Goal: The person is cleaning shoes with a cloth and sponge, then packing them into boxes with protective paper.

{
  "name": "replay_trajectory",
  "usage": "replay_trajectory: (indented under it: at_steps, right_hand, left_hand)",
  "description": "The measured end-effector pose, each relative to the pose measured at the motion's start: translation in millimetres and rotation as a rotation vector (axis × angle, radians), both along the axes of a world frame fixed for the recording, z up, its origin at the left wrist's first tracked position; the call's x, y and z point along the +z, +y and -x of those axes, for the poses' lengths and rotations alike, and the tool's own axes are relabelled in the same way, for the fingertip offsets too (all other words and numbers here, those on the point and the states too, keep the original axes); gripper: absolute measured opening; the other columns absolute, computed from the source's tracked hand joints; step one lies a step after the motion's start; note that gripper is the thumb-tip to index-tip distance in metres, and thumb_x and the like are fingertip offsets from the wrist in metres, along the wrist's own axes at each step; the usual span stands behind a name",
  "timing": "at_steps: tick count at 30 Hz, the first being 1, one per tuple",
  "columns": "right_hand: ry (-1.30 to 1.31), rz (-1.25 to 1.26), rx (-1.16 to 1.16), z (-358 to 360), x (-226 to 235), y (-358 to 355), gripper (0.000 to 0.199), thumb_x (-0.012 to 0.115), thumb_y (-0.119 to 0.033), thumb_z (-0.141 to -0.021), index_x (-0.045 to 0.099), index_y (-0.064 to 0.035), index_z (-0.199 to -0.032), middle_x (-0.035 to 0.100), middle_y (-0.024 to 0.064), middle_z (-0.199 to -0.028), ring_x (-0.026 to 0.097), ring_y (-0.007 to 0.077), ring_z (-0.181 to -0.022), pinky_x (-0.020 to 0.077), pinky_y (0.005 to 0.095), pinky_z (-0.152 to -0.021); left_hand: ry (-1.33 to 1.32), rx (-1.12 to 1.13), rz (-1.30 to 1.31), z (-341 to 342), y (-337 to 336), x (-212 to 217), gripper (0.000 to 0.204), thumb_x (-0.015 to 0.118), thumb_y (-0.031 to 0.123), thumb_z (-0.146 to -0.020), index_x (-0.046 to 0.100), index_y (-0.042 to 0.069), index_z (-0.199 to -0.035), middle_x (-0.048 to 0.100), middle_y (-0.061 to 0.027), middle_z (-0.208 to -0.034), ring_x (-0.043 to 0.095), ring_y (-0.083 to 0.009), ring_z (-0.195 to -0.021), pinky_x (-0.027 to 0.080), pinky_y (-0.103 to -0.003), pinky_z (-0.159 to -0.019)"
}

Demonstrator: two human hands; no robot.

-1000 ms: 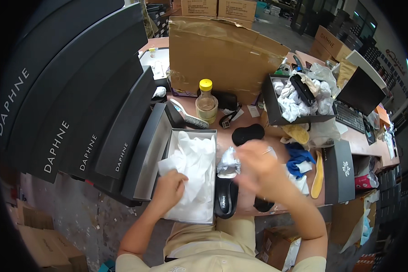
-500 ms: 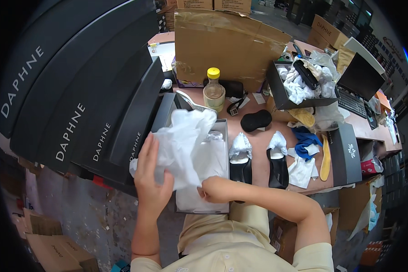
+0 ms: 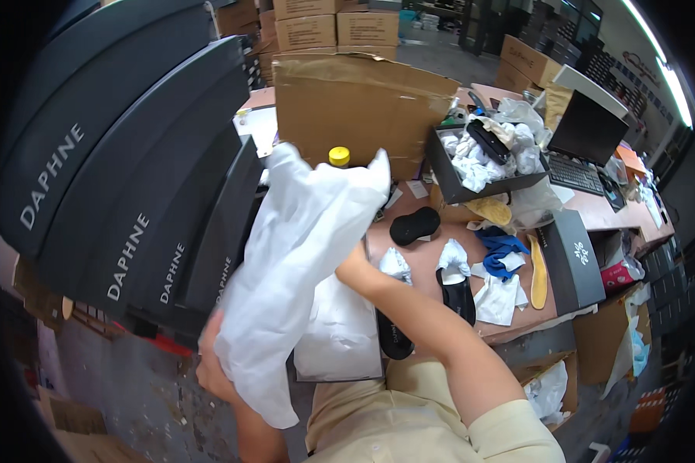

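Observation:
A large sheet of white tissue paper hangs lifted in front of me, held by both hands. My left hand grips its lower edge at the bottom left. My right hand is mostly hidden behind the sheet's right side, only wrist and forearm showing. Under the sheet an open shoe box lined with white paper sits at the table's near edge. Two black shoes stuffed with white paper lie to its right, one next to the box.
A stack of dark shoe boxes rises at left. A big cardboard box, a yellow-capped jar, a dark tray of crumpled paper, a black pad, an insole, a grey box and a keyboard crowd the table.
The tissue paper went from lying in the open box to being raised high and spread in front of me. Both shoes were set down on the table to the right.

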State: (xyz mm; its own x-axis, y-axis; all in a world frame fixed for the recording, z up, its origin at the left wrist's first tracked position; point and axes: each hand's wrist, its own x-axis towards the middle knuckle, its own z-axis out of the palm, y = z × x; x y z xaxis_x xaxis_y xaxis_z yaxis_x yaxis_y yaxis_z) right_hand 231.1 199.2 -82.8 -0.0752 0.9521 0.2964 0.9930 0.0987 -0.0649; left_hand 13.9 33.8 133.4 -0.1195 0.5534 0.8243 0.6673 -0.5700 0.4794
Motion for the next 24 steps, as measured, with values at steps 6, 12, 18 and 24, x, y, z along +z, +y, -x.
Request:
replay_trajectory:
  at_steps: [6, 12, 18, 24]
  right_hand:
    - [-0.038, 0.271, -0.039, 25.4, 97.3, -32.2, 0.021, 0.060, -0.017, -0.075, 0.065, -0.0067, -0.093, 0.065, 0.0091, -0.086, 0.063, 0.0255, -0.081, 0.0494, 0.0387, -0.068]
    - [0.718, -0.341, -0.015, -116.1, 218.0, -107.2, 0.027, 0.062, -0.019, -0.077, 0.060, -0.0047, -0.101, 0.065, 0.0158, -0.087, 0.064, 0.0307, -0.076, 0.0498, 0.0374, -0.067]
    - [1.304, -0.570, -0.249, -255.2, 218.3, -119.4, 0.024, 0.059, -0.008, -0.087, 0.054, 0.0025, -0.108, 0.065, 0.0097, -0.092, 0.062, 0.0112, -0.071, 0.0501, 0.0235, -0.057]
    - [1.532, -0.549, -0.246, -282.3, 213.4, -97.2, 0.028, 0.062, -0.011, -0.086, 0.053, 0.0001, -0.111, 0.063, 0.0055, -0.093, 0.063, 0.0111, -0.076, 0.0523, 0.0225, -0.062]
  left_hand:
    - [-0.094, -0.305, 0.513, 31.0, 4.3, -44.5, 0.035, 0.056, 0.003, -0.075, 0.057, -0.009, -0.108, 0.066, -0.0208, -0.088, 0.066, -0.0238, -0.084, 0.049, -0.032, -0.073]
    - [-0.143, -0.144, 0.282, 57.8, 8.2, -132.9, 0.029, 0.050, 0.011, -0.089, 0.055, -0.006, -0.112, 0.063, -0.0205, -0.092, 0.061, -0.0300, -0.075, 0.047, -0.037, -0.069]
    - [-0.293, -0.358, 0.592, 13.7, 10.2, -107.1, 0.031, 0.054, 0.015, -0.089, 0.055, -0.005, -0.112, 0.059, -0.0178, -0.093, 0.056, -0.0275, -0.080, 0.044, -0.036, -0.072]
    - [0.023, -0.066, 0.172, -1.3, 10.8, -96.5, 0.030, 0.054, 0.014, -0.086, 0.058, -0.007, -0.106, 0.060, -0.0186, -0.080, 0.057, -0.0261, -0.068, 0.045, -0.037, -0.064]
